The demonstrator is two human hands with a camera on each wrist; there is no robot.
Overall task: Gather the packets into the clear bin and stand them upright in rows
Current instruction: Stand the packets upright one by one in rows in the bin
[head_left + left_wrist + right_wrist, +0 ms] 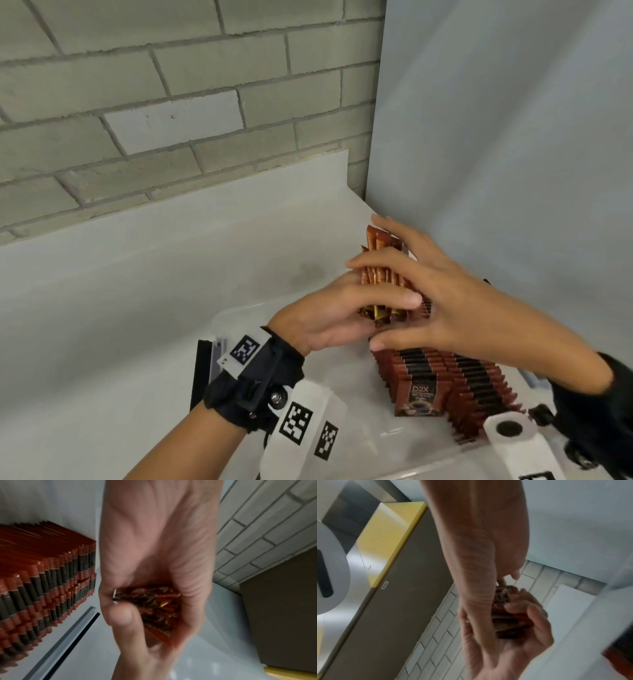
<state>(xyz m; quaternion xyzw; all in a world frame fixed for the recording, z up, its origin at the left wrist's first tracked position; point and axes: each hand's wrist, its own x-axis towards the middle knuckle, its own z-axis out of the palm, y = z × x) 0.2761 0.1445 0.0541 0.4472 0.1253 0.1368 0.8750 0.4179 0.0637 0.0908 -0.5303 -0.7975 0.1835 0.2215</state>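
Note:
My left hand (339,308) grips a bundle of brown and orange packets (382,240) above the far end of the clear bin (219,320). My right hand (445,301) lies over the bundle from the right, with spread, fairly straight fingers pressing on it and the thumb under its near end. Two rows of packets (445,380) stand upright in the bin's right part. In the left wrist view my left hand (154,568) curls round the bundle (154,608) beside the standing rows (42,581). The right wrist view shows my right hand (479,561) against the bundle (505,622).
The bin sits on a white counter (137,291) in a corner, with a brick wall (171,102) behind and a grey panel (513,137) at the right. A black strip (198,370) lies along the bin's left side. The bin's left part holds no packets.

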